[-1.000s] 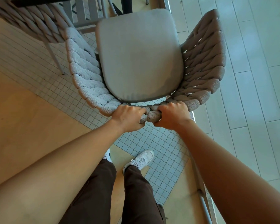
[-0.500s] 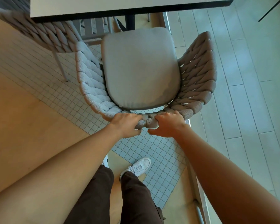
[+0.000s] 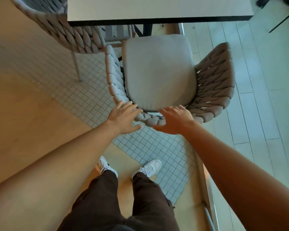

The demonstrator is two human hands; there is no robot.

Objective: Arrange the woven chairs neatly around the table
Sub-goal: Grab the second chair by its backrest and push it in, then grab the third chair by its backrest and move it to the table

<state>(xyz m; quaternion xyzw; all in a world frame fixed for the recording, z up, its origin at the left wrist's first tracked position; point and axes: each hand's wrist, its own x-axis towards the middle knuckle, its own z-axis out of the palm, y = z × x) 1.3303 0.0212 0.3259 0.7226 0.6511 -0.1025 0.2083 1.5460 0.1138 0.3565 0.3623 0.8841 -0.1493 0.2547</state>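
A woven chair [image 3: 213, 90] with a pale grey seat cushion [image 3: 158, 72] stands in front of me, its front close to the edge of the white table [image 3: 157, 9]. My left hand [image 3: 123, 118] hovers over the left end of the chair's woven back rim, fingers spread. My right hand [image 3: 173, 121] hovers over the rim's right part, fingers apart too. Neither hand grips the rim. A second woven chair [image 3: 62, 29] sits at the upper left, partly under the table.
The table has a dark edge and a dark leg [image 3: 146, 30] behind the chair. The floor has small white tiles [image 3: 150, 147] between wooden areas and pale planks on the right. My shoes [image 3: 150, 168] stand just behind the chair.
The chair has slid forward toward the table, whose top has come into view. Both hands have let go of the back rim and opened.
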